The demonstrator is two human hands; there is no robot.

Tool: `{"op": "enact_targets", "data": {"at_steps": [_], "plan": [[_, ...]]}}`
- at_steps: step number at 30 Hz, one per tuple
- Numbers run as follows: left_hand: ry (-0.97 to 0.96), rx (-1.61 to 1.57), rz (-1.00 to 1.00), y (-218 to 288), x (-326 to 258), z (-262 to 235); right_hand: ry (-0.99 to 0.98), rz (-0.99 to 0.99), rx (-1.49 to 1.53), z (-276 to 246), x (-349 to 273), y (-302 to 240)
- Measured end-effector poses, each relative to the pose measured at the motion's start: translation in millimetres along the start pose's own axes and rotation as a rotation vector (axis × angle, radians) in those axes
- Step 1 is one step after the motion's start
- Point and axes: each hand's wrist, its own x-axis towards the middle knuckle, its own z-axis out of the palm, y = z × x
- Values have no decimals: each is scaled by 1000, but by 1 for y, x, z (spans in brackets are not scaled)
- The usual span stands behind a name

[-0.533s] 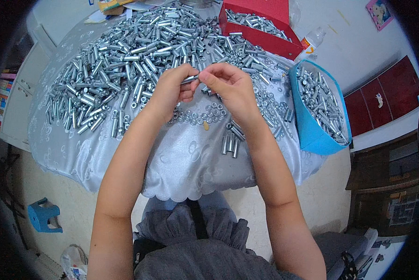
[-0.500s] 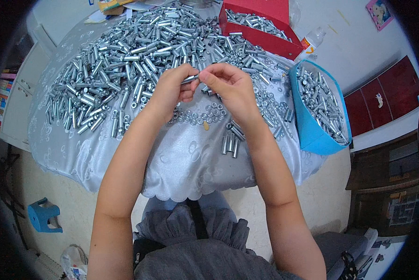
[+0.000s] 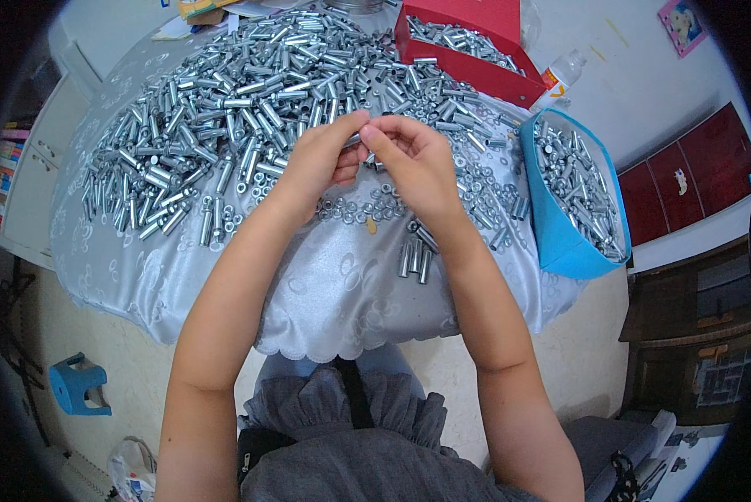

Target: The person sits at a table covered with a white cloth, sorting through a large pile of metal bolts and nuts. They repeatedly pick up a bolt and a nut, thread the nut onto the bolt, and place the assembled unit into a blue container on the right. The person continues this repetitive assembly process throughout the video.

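Above the near edge of a metal pile, my left hand (image 3: pixel 319 167) is closed round a small shiny metal sleeve (image 3: pixel 353 140), most of it hidden by the fingers. My right hand (image 3: pixel 421 163) meets it at the sleeve's right end, thumb and forefinger pinched together. Whatever those fingertips hold is too small and covered to name. Behind and left spreads a big heap of metal sleeve anchors (image 3: pixel 217 125). Loose nuts (image 3: pixel 359 207) lie just below my hands, and several upright-looking sleeves (image 3: pixel 414 259) sit by my right wrist.
A red box (image 3: pixel 476 63) of metal parts stands at the far right of the table. Nearer, a blue fabric bin (image 3: pixel 551 226) holds more anchors. A clear bottle (image 3: pixel 564 71) is between them. The silvery tablecloth (image 3: pixel 334 293) hangs over the front edge. A blue stool (image 3: pixel 80 385) stands on the floor.
Both hands have shifted slightly to the right and closer together. Less of the sleeve shows between my fingers now. The things on the table look the same.
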Motion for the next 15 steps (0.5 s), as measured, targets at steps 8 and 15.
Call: {"op": "enact_targets", "data": {"at_steps": [8, 15], "plan": [[-79, -24, -18, 1, 1, -4, 17, -4, -28, -1, -1, -6], [-72, -158, -23, 5, 2, -5, 201, -142, -47, -3, 1, -15]]}}
